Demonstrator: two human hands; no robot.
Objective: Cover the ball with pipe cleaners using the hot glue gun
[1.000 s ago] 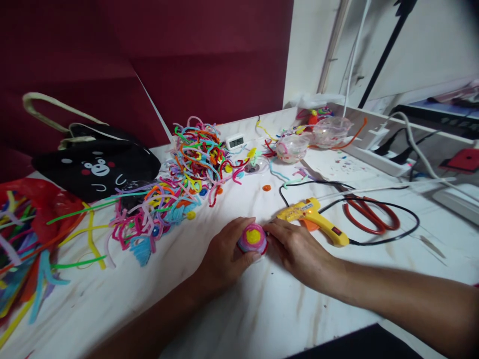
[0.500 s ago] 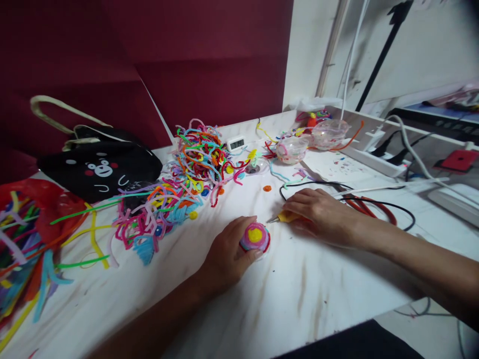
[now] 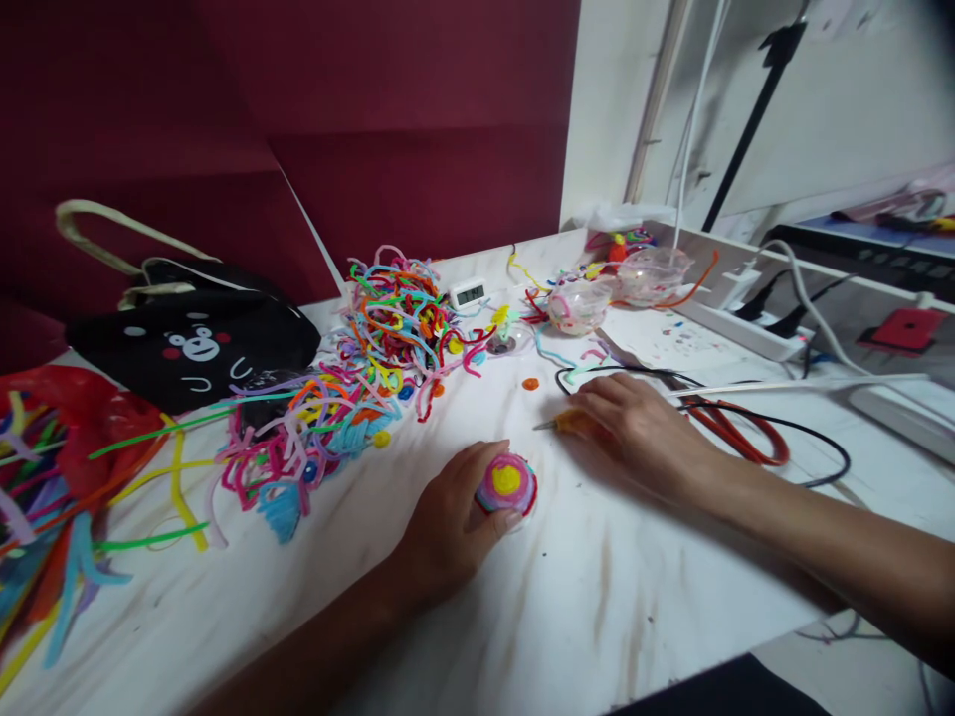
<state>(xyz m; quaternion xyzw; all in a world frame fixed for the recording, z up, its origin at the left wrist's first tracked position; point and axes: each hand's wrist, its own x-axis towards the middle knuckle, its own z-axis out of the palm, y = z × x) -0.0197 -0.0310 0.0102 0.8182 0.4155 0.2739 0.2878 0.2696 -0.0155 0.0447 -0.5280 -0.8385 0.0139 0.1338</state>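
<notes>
My left hand (image 3: pixel 455 512) is wrapped around a small round craft piece (image 3: pixel 508 482) on the table. The piece is coiled from fuzzy pipe cleaners, with a yellow centre, a pink-purple ring and red and teal at the edge. To its right, my right hand (image 3: pixel 627 423) grips a yellow-handled tool (image 3: pixel 573 422) with a thin pointed metal tip. The tip points left, above the craft piece and apart from it. My fingers hide most of the tool's body. An orange disc (image 3: pixel 530 384) lies just beyond both hands.
A tangled heap of pipe cleaners (image 3: pixel 399 313) spreads over the left side, near a black bag (image 3: pixel 224 348) and a red plastic bag (image 3: pixel 111 423). Clear bowls (image 3: pixel 578 308), a small digital clock (image 3: pixel 469 295), a power strip (image 3: pixel 768 333) and a black cable (image 3: pixel 832 452) lie farther back and right.
My right hand and the tool have shifted slightly, with the tip now a little farther from the craft piece. The left hand keeps its hold; the whole view has tilted slightly.
</notes>
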